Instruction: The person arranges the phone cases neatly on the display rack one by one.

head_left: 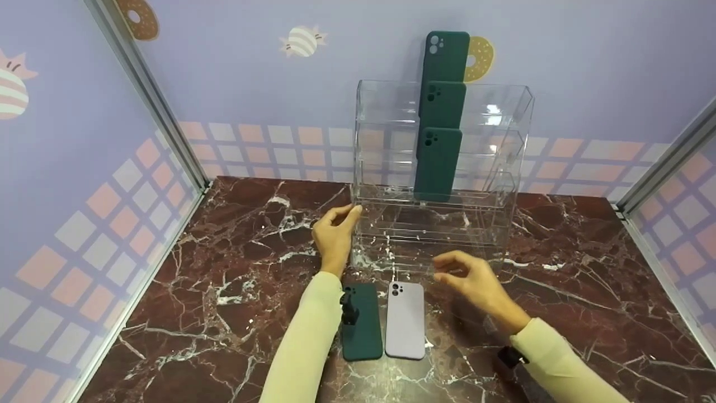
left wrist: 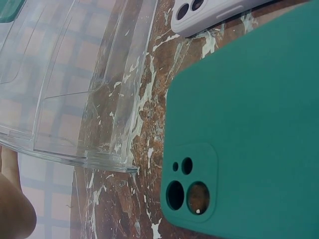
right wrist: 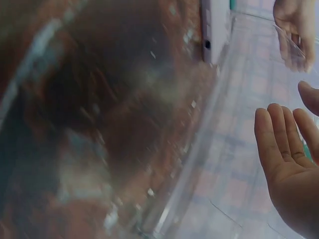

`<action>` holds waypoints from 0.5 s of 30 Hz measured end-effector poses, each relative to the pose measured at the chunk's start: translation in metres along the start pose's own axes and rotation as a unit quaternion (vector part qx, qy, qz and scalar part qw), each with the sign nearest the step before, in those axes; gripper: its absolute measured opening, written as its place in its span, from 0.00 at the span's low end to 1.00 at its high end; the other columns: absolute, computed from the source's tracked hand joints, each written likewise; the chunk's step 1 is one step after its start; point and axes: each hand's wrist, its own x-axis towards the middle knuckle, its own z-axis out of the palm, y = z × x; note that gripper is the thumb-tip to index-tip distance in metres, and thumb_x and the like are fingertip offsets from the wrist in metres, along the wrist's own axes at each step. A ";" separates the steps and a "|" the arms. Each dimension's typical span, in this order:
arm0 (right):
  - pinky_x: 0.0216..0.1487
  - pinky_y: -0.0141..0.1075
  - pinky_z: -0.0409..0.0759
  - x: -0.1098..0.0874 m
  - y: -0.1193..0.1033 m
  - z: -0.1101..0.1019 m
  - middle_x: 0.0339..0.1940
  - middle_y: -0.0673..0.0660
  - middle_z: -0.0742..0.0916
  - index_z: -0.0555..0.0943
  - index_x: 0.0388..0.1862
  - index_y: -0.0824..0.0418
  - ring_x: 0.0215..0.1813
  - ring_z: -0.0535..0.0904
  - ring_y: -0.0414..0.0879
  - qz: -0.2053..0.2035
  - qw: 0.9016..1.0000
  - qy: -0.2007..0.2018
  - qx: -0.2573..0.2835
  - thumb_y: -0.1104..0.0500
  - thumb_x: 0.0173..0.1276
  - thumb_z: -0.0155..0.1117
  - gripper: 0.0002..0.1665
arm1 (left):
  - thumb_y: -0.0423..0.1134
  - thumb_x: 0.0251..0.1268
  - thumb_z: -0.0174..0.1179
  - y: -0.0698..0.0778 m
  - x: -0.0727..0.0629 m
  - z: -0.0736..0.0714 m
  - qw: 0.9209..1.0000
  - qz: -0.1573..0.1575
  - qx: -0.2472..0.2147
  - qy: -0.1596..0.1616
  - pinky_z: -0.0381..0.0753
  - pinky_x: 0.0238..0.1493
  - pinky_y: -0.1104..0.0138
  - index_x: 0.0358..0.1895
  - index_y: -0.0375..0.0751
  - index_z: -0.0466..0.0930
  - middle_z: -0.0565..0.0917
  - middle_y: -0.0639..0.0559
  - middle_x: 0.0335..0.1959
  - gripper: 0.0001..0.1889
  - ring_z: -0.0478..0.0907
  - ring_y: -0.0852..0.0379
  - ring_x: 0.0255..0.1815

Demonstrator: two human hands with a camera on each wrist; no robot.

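A clear tiered rack [head_left: 386, 140] stands at the back of the marble-patterned table. Three dark green phone cases lean upright in its tiers, one behind another; the front one [head_left: 439, 168] is lowest. My left hand [head_left: 334, 235] holds the rack's left side edge with thumb and fingers; part of the grip is hidden. My right hand [head_left: 472, 280] hovers before the rack's lower right front, fingers extended, thumb apart, nothing held. Between my forearms, another green phone case [head_left: 364, 338] lies flat beside a pale lilac phone case [head_left: 406, 324], camera holes toward the rack.
Purple patterned walls [head_left: 251, 73] rise behind and at both sides, with metal corner strips [head_left: 159, 101] between them. Dark red table surface [head_left: 235, 252] extends left and right of the rack. A small black device [head_left: 512, 356] is strapped at my right wrist.
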 end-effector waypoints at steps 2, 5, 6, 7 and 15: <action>0.49 0.38 0.87 -0.001 0.003 0.005 0.48 0.68 0.90 0.84 0.54 0.73 0.46 0.89 0.54 -0.004 1.000 -0.012 -0.002 0.69 0.66 0.77 0.18 | 0.37 0.62 0.80 0.000 0.000 0.000 1.000 0.000 0.000 0.002 0.83 0.35 0.71 0.44 0.30 0.92 0.92 0.49 0.35 0.14 0.87 0.56 0.34; 0.50 0.40 0.87 -0.003 0.006 0.011 0.48 0.66 0.90 0.84 0.54 0.73 0.46 0.89 0.55 -0.007 0.999 -0.031 -0.014 0.68 0.66 0.78 0.20 | 0.37 0.61 0.80 0.000 0.000 -0.001 1.000 0.001 0.000 0.003 0.83 0.35 0.71 0.43 0.31 0.92 0.92 0.49 0.34 0.13 0.87 0.56 0.33; 0.51 0.41 0.87 -0.003 0.007 0.013 0.47 0.66 0.90 0.84 0.54 0.73 0.47 0.89 0.56 -0.010 0.999 -0.036 -0.018 0.68 0.66 0.78 0.20 | 0.37 0.61 0.80 0.000 0.000 -0.001 1.000 0.002 0.001 0.004 0.83 0.35 0.71 0.43 0.31 0.92 0.92 0.49 0.34 0.13 0.87 0.57 0.33; 0.52 0.43 0.87 -0.003 0.008 0.014 0.48 0.65 0.90 0.84 0.54 0.73 0.47 0.89 0.57 -0.010 0.999 -0.040 -0.022 0.67 0.65 0.79 0.20 | 0.37 0.61 0.80 0.000 0.001 -0.001 1.000 0.003 0.002 0.005 0.83 0.35 0.71 0.43 0.32 0.93 0.92 0.49 0.34 0.13 0.87 0.57 0.33; 0.54 0.44 0.86 -0.004 0.015 0.023 0.47 0.63 0.91 0.86 0.54 0.70 0.49 0.88 0.60 -0.001 0.998 -0.056 -0.014 0.65 0.65 0.80 0.20 | 0.38 0.61 0.81 0.000 0.001 0.000 1.000 0.000 0.005 0.004 0.83 0.36 0.71 0.41 0.35 0.94 0.92 0.50 0.34 0.11 0.88 0.56 0.34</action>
